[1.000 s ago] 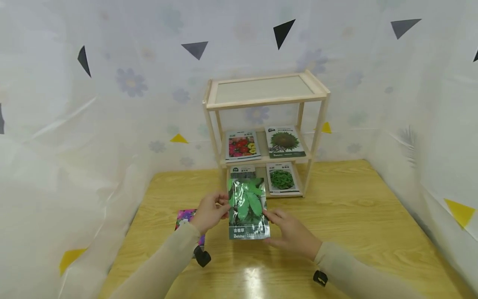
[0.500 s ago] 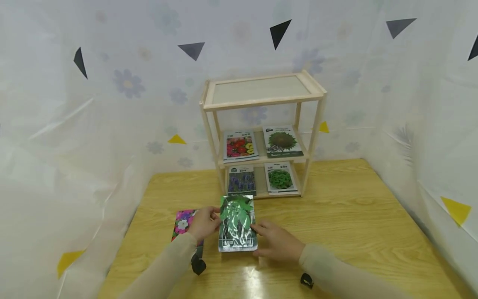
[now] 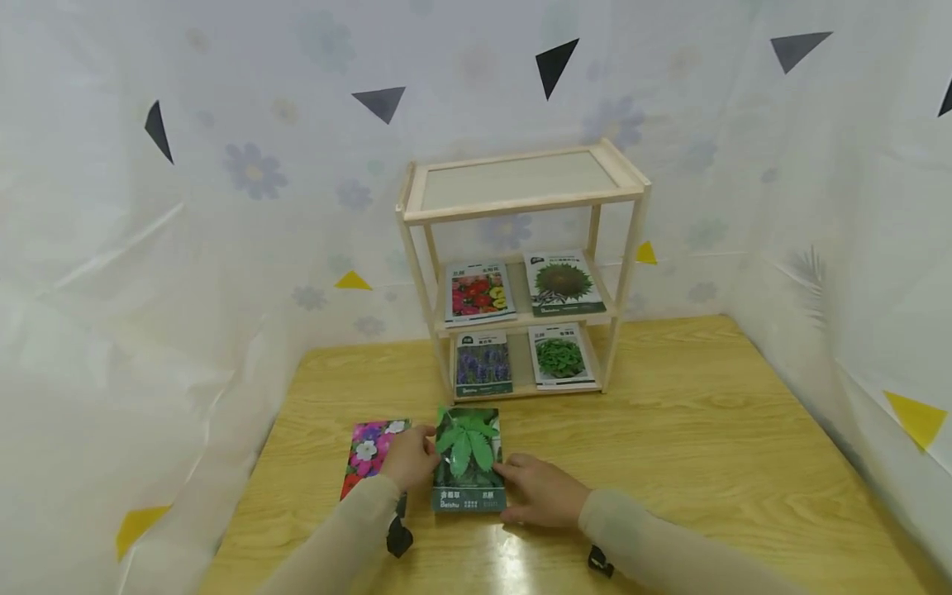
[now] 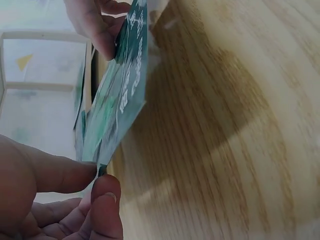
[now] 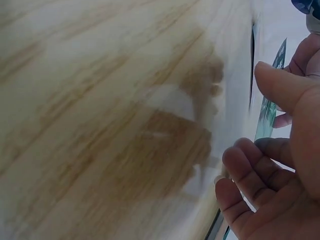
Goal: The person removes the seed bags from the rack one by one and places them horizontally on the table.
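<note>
Mimosa seed packet (image 3: pixel 468 463) looks flat on the table (image 3: pixel 692 463) from the head; the left wrist view shows it tilted, left hand (image 3: pixel 409 459) pinching its edge. Right hand (image 3: pixel 549 493) is spread, contact unclear.

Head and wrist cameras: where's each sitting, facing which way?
Head: worn on head, facing forward, down at rack and leaf packet; left hand, right hand, sleeves show.
Left wrist: at that wrist, facing leaf packet and table; left hand close, right hand beyond.
Right wrist: at that wrist, facing across table; right hand close, left hand beyond.
All three share the leaf packet.
</note>
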